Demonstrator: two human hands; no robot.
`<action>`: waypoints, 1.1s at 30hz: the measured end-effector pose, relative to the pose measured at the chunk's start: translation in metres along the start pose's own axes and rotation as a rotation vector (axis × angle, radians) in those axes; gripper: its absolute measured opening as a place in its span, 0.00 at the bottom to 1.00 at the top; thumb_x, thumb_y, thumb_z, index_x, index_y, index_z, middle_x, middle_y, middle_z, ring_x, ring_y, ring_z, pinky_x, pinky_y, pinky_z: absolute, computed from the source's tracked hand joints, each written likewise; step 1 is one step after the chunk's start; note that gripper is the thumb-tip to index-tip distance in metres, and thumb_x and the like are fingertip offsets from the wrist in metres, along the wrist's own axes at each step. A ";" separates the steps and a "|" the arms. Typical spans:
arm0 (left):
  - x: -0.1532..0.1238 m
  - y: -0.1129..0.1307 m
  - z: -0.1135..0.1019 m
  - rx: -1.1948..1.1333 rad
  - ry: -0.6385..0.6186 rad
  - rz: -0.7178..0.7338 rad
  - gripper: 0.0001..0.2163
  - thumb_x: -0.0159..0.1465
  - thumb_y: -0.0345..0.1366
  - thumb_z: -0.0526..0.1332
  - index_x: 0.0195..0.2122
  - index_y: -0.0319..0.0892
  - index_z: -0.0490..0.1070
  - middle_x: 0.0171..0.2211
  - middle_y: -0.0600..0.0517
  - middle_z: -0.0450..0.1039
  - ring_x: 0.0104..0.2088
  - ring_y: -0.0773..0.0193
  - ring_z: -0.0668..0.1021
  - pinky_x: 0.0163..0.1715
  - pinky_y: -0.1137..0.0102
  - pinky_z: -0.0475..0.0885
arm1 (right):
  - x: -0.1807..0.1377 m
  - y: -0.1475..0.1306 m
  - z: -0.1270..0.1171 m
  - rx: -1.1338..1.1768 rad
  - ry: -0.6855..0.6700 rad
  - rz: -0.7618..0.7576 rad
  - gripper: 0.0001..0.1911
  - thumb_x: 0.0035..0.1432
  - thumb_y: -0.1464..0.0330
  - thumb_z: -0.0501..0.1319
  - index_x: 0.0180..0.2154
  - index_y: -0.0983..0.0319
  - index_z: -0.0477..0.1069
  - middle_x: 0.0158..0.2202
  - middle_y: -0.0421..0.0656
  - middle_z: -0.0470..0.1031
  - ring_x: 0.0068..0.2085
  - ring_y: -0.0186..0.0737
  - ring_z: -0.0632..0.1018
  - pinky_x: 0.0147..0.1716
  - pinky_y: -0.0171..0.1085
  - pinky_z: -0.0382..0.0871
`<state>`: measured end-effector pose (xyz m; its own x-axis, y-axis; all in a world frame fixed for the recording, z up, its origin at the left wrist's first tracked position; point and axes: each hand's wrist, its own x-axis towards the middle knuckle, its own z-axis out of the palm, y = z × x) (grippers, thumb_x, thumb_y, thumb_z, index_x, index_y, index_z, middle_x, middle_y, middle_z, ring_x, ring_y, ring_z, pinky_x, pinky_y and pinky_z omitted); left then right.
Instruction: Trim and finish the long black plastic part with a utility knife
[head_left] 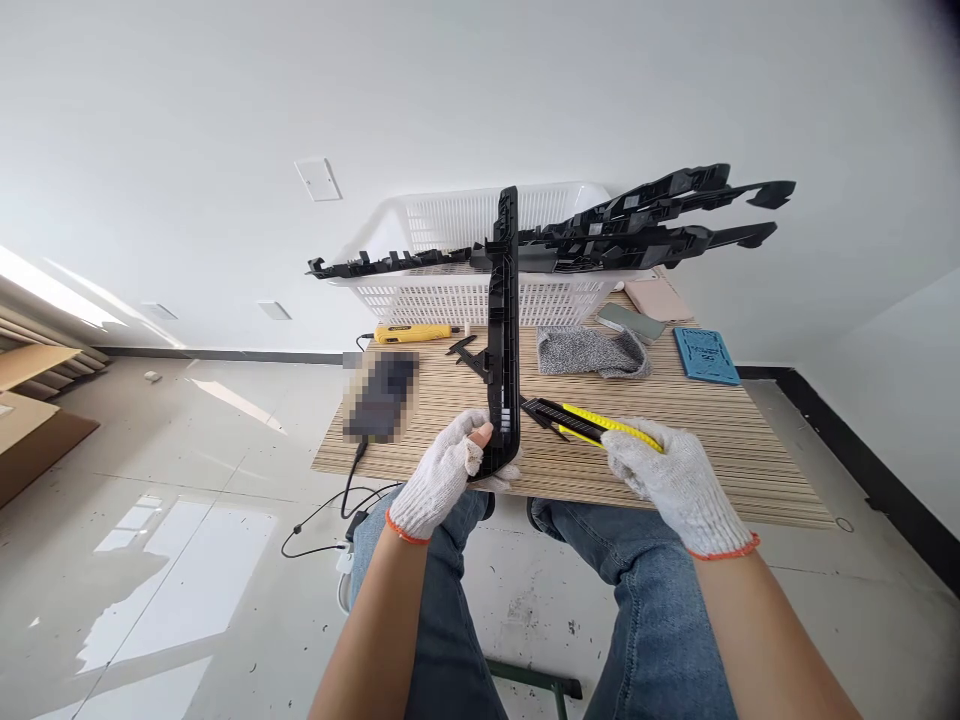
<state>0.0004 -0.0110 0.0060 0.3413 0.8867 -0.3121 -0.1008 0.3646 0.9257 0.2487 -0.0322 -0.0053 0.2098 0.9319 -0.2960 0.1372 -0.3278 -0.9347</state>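
Note:
My left hand (442,470), in a white knit glove with a bare thumb tip, grips the lower end of a long black plastic trim piece (504,320). The piece stands nearly upright, with ribs and clips along its length. My right hand (667,465), gloved too, is closed around a yellow and black utility knife (592,420). Its front end points left, just right of the trim piece; a gap between them is hard to judge. Behind, a white plastic basket (480,300) bears several similar black trim pieces (645,225) across its rim.
On the striped wooden table (697,450) lie a yellow power tool (412,333), black calipers (469,355), a grey cloth (592,352), a blue block (705,355) and a blurred dark device (381,395). A black cable (347,490) hangs at the left edge. A cardboard box (37,430) stands far left.

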 end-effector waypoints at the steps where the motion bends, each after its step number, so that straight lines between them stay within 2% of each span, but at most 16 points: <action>1: 0.000 0.000 0.000 -0.003 0.004 0.000 0.23 0.63 0.57 0.65 0.43 0.42 0.66 0.38 0.46 0.78 0.32 0.61 0.83 0.31 0.69 0.80 | 0.000 0.000 0.000 -0.003 -0.004 -0.003 0.19 0.48 0.52 0.69 0.31 0.61 0.74 0.18 0.38 0.66 0.18 0.32 0.62 0.14 0.32 0.54; 10: 0.001 -0.002 -0.001 -0.042 -0.021 0.017 0.21 0.62 0.52 0.66 0.46 0.42 0.67 0.33 0.50 0.75 0.31 0.62 0.81 0.30 0.70 0.77 | 0.000 -0.001 -0.001 -0.041 -0.021 -0.015 0.19 0.48 0.51 0.68 0.30 0.60 0.73 0.17 0.36 0.64 0.17 0.31 0.62 0.15 0.32 0.54; 14: 0.002 -0.003 -0.002 -0.026 -0.032 0.102 0.21 0.61 0.52 0.68 0.44 0.42 0.68 0.31 0.54 0.70 0.26 0.69 0.73 0.32 0.70 0.75 | 0.000 0.000 -0.002 -0.033 -0.034 -0.020 0.19 0.49 0.51 0.69 0.30 0.61 0.73 0.17 0.36 0.64 0.18 0.31 0.62 0.15 0.32 0.54; 18: 0.001 -0.001 -0.001 0.001 -0.019 0.122 0.21 0.60 0.53 0.68 0.42 0.42 0.68 0.31 0.55 0.68 0.26 0.71 0.69 0.31 0.70 0.72 | 0.000 0.000 -0.002 -0.029 -0.046 -0.026 0.19 0.50 0.52 0.69 0.29 0.61 0.73 0.18 0.36 0.65 0.18 0.30 0.62 0.15 0.32 0.54; 21: 0.002 0.000 -0.001 0.055 -0.010 0.099 0.20 0.60 0.51 0.68 0.42 0.41 0.67 0.27 0.57 0.65 0.24 0.72 0.65 0.26 0.74 0.66 | 0.000 -0.002 -0.001 -0.021 -0.039 -0.016 0.19 0.49 0.52 0.69 0.29 0.60 0.72 0.18 0.36 0.65 0.18 0.30 0.62 0.15 0.32 0.53; 24: 0.003 -0.001 -0.002 0.114 -0.062 0.064 0.21 0.57 0.48 0.71 0.43 0.41 0.67 0.25 0.59 0.63 0.21 0.74 0.61 0.21 0.76 0.59 | -0.001 -0.002 0.000 -0.020 -0.030 0.002 0.19 0.48 0.52 0.69 0.30 0.61 0.73 0.17 0.36 0.65 0.18 0.31 0.62 0.15 0.32 0.53; 26: 0.003 -0.002 -0.003 0.122 -0.103 0.061 0.23 0.55 0.45 0.72 0.46 0.41 0.66 0.29 0.56 0.69 0.22 0.73 0.65 0.21 0.76 0.61 | -0.001 -0.002 0.000 -0.027 -0.027 0.006 0.18 0.48 0.53 0.69 0.31 0.61 0.73 0.17 0.36 0.64 0.18 0.30 0.62 0.15 0.32 0.53; 28: 0.003 -0.003 -0.003 0.118 -0.113 0.064 0.27 0.53 0.42 0.73 0.50 0.42 0.65 0.35 0.51 0.74 0.27 0.69 0.73 0.25 0.74 0.67 | -0.001 -0.002 -0.001 -0.032 -0.026 0.003 0.18 0.48 0.53 0.68 0.31 0.61 0.72 0.17 0.36 0.64 0.18 0.30 0.61 0.15 0.31 0.53; 31: 0.003 -0.002 -0.002 0.103 -0.120 0.061 0.30 0.51 0.39 0.74 0.52 0.42 0.64 0.38 0.49 0.76 0.35 0.63 0.78 0.34 0.70 0.73 | 0.000 -0.001 -0.001 -0.036 -0.026 -0.002 0.18 0.49 0.52 0.68 0.29 0.61 0.71 0.17 0.35 0.63 0.18 0.30 0.61 0.15 0.31 0.53; 33: 0.002 -0.002 -0.003 0.114 -0.129 0.063 0.29 0.51 0.38 0.74 0.51 0.42 0.64 0.38 0.49 0.76 0.35 0.63 0.77 0.35 0.69 0.74 | 0.000 -0.001 -0.001 -0.037 -0.031 -0.007 0.19 0.49 0.52 0.67 0.28 0.60 0.70 0.17 0.35 0.63 0.18 0.30 0.61 0.15 0.31 0.53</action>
<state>-0.0011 -0.0088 0.0033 0.4554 0.8602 -0.2296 -0.0219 0.2687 0.9630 0.2495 -0.0322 -0.0040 0.1789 0.9384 -0.2956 0.1742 -0.3259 -0.9292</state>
